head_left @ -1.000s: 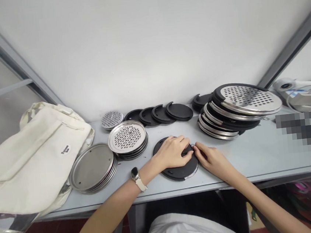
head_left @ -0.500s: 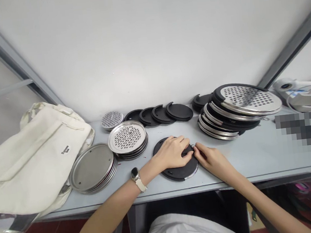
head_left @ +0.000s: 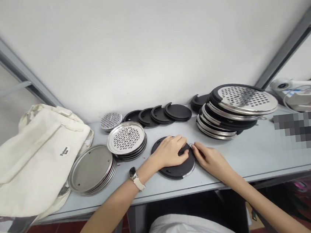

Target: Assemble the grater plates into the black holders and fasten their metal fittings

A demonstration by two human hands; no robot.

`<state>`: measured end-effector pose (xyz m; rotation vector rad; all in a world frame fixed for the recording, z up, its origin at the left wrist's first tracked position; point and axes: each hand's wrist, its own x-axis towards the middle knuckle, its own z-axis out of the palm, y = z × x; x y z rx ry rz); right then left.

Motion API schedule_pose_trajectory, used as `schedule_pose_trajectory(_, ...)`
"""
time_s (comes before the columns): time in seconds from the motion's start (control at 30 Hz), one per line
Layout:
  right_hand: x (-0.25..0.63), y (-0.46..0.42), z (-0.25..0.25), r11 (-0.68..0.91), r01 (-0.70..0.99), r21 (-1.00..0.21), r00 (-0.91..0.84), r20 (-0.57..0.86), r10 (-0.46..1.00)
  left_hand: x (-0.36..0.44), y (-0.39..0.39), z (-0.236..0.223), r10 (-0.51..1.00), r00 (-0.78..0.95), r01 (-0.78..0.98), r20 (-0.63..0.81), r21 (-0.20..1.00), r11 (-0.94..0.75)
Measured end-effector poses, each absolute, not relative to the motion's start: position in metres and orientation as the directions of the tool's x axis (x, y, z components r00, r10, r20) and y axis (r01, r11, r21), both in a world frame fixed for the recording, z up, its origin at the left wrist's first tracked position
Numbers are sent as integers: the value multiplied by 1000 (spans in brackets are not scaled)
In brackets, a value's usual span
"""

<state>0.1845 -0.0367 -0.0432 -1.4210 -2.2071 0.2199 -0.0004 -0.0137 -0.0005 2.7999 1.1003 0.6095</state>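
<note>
A round black disc lies flat on the table before me, with a strip of metal rim showing along its lower right edge. Across its top rests my left hand, fingers curled and thumb toward the right edge, holding it down. At that edge my right hand pinches a small metal ring between thumb and forefinger; how the ring joins the disc is partly hidden. Left of the disc stand a stack of round metal graters and a stack of plain metal discs.
Several black discs overlap along the wall beside a smaller grater stack. A leaning pile of black-rimmed graters stands at the right. A cream bag covers the table's left end. White equipment with cables sits far right.
The view has shifted slightly. Both hands keep nearly the same places on the disc and at the ring.
</note>
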Motion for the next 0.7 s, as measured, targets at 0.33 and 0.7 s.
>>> schedule_pose_trajectory(0.33, 190, -32, -44, 452, 799, -396, -387, 236, 891, -2, -13, -2, 636, 695, 599, 335, 219, -770)
schedule_pose_trajectory(0.7, 191, -26, -36, 481, 816, -321, -452, 163, 877, -3, -10, -4, 613, 710, 557, 347, 256, -790)
